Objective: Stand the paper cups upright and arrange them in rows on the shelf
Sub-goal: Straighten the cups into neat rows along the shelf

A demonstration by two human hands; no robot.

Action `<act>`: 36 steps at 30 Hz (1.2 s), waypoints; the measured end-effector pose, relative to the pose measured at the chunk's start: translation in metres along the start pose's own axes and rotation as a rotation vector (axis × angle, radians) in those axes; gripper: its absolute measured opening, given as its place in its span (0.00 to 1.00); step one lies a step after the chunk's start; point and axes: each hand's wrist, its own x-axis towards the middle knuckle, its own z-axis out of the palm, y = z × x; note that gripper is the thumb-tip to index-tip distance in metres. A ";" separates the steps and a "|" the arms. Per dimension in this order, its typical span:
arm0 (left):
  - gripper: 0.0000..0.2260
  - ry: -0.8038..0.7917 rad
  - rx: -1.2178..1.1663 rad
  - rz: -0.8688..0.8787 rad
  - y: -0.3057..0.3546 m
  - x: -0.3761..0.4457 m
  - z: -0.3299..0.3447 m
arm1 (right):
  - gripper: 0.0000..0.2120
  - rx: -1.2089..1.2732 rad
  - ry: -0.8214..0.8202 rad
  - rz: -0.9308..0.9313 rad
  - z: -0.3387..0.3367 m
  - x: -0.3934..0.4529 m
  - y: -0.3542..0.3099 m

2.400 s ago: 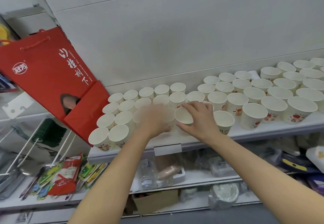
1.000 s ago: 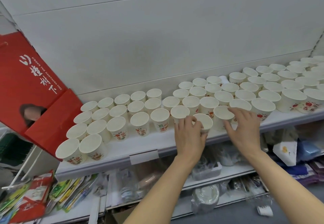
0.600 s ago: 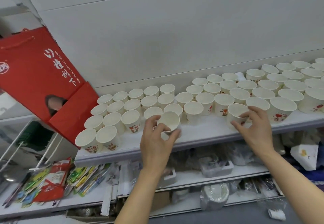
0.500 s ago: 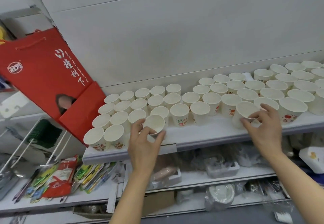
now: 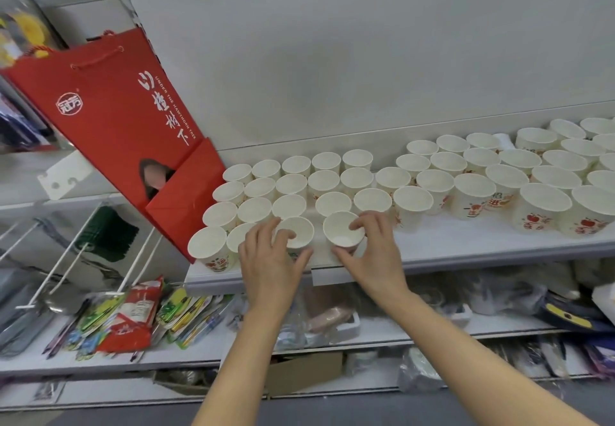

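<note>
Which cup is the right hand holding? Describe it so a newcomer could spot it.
Start at the red gift bag leaning at the left end of the white shelf. Follow the front row of cups rightward to the right hand. Its cup is the one pinched by the rim and tilted toward the camera.

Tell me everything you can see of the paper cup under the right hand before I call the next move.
The white paper cup in the right hand stands upright, mouth open, in the front row near the edge of the white shelf. It looks like thin paper with a rolled rim and an empty white inside; any print on its wall is hidden. The right hand grips it, fingers curled over the far rim and thumb at the near wall. It stands apart from the neighbouring white paper cup in the left hand.
</note>
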 end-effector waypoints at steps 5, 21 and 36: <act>0.35 0.040 0.058 -0.032 -0.023 -0.005 -0.015 | 0.36 -0.034 -0.029 0.066 0.025 -0.001 -0.002; 0.36 -0.240 0.150 0.028 -0.035 0.006 0.011 | 0.38 -0.033 0.069 0.112 0.045 -0.006 -0.009; 0.36 -0.427 0.162 0.372 0.026 0.029 0.017 | 0.38 -0.040 -0.192 0.130 0.007 -0.014 0.029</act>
